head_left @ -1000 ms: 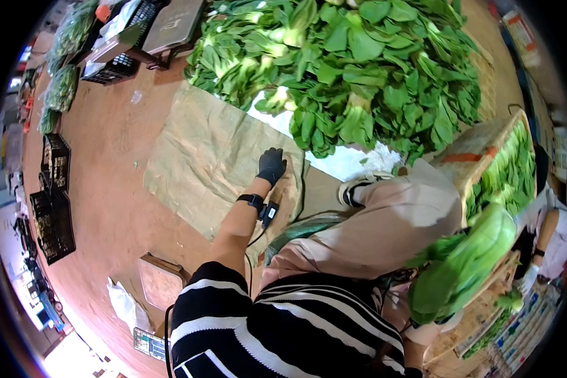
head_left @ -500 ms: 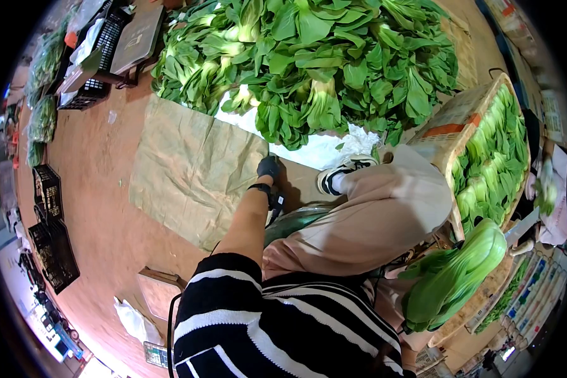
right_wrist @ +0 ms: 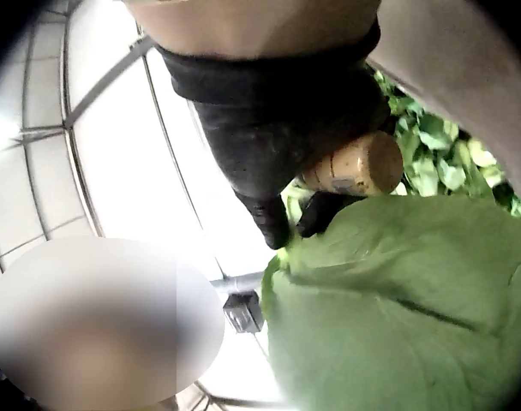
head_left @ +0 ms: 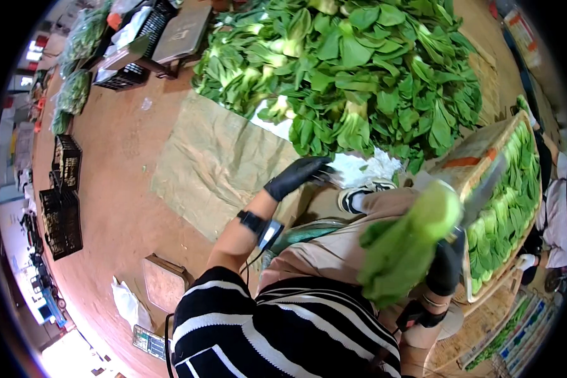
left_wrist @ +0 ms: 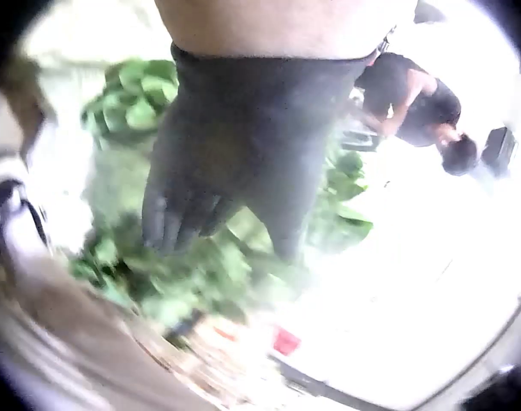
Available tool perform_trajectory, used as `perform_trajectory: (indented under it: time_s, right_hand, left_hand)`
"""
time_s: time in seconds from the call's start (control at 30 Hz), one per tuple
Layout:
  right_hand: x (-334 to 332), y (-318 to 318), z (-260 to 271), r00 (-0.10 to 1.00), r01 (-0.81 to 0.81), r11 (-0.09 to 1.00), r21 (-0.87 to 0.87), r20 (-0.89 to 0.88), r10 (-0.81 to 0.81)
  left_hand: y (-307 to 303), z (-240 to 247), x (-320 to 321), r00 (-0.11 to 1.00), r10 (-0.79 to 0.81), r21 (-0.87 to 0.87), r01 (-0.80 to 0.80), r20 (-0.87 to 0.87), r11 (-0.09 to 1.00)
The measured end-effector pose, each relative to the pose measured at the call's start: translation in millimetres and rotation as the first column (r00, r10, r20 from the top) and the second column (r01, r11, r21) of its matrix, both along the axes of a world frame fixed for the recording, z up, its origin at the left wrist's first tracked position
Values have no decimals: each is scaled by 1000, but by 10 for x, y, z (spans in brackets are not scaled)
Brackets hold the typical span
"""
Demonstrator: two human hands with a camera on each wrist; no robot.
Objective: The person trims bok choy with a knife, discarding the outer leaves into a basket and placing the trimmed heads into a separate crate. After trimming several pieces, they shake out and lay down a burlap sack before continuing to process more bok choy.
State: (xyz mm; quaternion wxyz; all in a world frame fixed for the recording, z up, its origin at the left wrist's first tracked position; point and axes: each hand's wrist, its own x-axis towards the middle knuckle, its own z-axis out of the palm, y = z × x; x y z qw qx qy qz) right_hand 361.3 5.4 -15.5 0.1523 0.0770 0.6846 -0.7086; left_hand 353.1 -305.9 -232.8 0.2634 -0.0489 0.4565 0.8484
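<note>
My right hand [head_left: 446, 268], in a black glove, grips a knife and a head of bok choy [head_left: 406, 246] together above my lap. The wide knife blade [head_left: 485, 192] points up past the pale base, blurred. In the right wrist view the wooden knife handle [right_wrist: 359, 167] crosses the palm, and a large leaf [right_wrist: 406, 300] spreads below the fingers. My gloved left hand [head_left: 299, 176] reaches rightward with fingers extended, holding nothing, near the front edge of a big bok choy heap [head_left: 359, 82]. The left wrist view shows these fingers [left_wrist: 170, 218] over blurred greens.
A crate [head_left: 469, 157] of neatly laid bok choy stands on the right. A brown sheet [head_left: 214, 164] lies on the floor before the heap, beside white plastic [head_left: 365, 169]. Black crates [head_left: 62, 220] and a low stool [head_left: 167, 280] are at left; another person's arm shows far right.
My left hand has left the brown sheet's edge and swung right with fingers extended. The right hand has come into view, lifting the bok choy and knife up and leftward.
</note>
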Motion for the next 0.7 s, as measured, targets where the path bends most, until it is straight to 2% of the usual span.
perform_trajectory:
  time_s: [0.03,0.07,0.1,0.13,0.17,0.2,0.27,0.3,0.33,0.37,0.4,0.47,0.53,0.57,0.6,0.63,0.67,0.7]
  right_hand:
    - [-73,-300,129,990,-85,985,150,126,66]
    - [-216,-550,136,952,-275,960,50,156,265]
    - [-171,-808,105,961,-255,967,11,116,252]
    - [-187,-951,-107,933,-354,923,148,117,339]
    - [-167,-1096,-210,908,-416,898,144,116,402]
    - [-188,-1179,-315,830,-501,805,319,-88,551]
    - [-211,-1308,-252,838,-532,808,253,16,546]
    - [-228,-1242,-358,788,-475,741,474,-146,598]
    - [-240,-1157,-293,799,-454,753,476,-156,581]
    - [-212,-1030,-127,889,-437,882,175,-65,454]
    - [-180,-889,27,938,-331,934,-134,62,341]
    - [-62,-507,253,981,-183,971,-153,31,190]
    - [112,29,319,999,-45,999,25,20,45]
    - [269,315,297,999,29,999,-16,-24,-30]
    - [403,523,306,991,130,991,26,-40,-129]
    - [552,736,361,986,167,982,87,-41,-164]
    - [706,942,423,978,206,969,137,-46,-201]
    - [832,1059,483,950,312,947,76,-47,-309]
  left_hand:
    - [46,524,30,997,-11,184,24,-74,983]
    - [91,927,84,989,-10,358,63,-148,931]
    - [135,1193,167,973,9,245,48,-229,968]
    - [154,1326,209,949,17,128,24,-315,992]
    - [121,1303,244,875,18,-176,-117,-484,977]
    - [64,1331,307,945,60,-262,-150,-321,953]
    - [-128,973,409,993,114,70,-115,11,991]
    - [-218,606,508,964,196,231,-234,177,944]
    - [-329,200,557,906,232,363,-361,353,859]
    - [-462,-55,543,877,274,342,-417,394,842]
    - [-631,-306,519,844,315,317,-470,433,824]
    - [-979,-1096,411,789,371,185,-510,490,840]
    - [-1429,-2082,247,767,503,-161,-482,397,861]
    - [-1573,-2401,32,832,484,-377,-371,270,849]
    - [-1708,-2523,-100,849,516,-632,-339,115,697]
    - [-1780,-2652,-327,899,413,-802,-350,-143,484]
    - [-1957,-2635,-544,921,325,-885,-325,-216,333]
    - [-1987,-2399,-737,933,262,-924,-308,-247,226]
